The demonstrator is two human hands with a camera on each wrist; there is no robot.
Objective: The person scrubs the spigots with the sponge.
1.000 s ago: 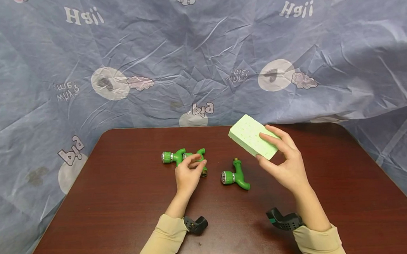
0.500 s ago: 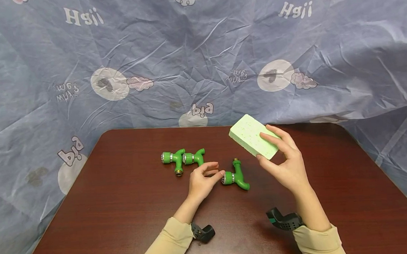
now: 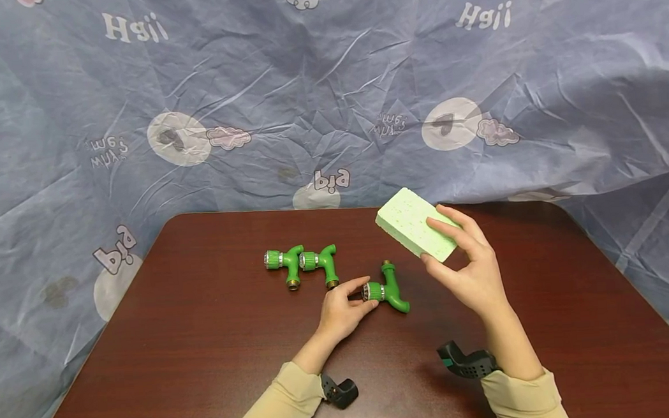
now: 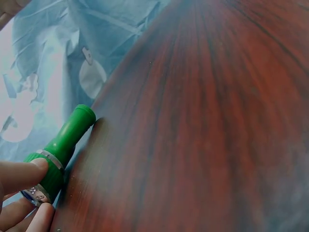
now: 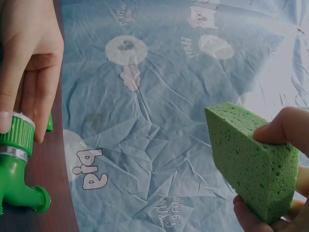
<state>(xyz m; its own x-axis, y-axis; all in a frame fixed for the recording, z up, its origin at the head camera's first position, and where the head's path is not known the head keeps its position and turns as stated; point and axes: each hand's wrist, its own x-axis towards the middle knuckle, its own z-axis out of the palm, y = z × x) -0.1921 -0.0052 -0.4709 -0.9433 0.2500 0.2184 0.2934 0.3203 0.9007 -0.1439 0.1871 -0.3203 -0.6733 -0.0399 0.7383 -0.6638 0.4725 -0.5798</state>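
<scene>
My right hand [image 3: 472, 271] holds a light green sponge [image 3: 413, 224] up over the table, thumb on one side and fingers on the other. The right wrist view shows the sponge's [image 5: 251, 159] pitted surface. My left hand [image 3: 343, 309] pinches the ribbed knob of a green tap [image 3: 394, 291] that lies on the table. In the left wrist view its thumb [image 4: 24, 175] presses the knob of that tap [image 4: 70, 133] while other fingers sit at the chrome end. Two more green taps lie farther back, one at left [image 3: 293, 262] and one beside it [image 3: 327, 260].
The dark red-brown wooden table [image 3: 205, 345] reaches back to a wrinkled blue-grey printed cloth [image 3: 281, 97] hanging behind it. Black camera mounts sit on the left wrist [image 3: 340, 391] and the right wrist [image 3: 467, 361].
My left hand has moved right and toward me, from the two back taps to the nearer tap, and now grips its knob. The right hand and sponge have stayed in place.
</scene>
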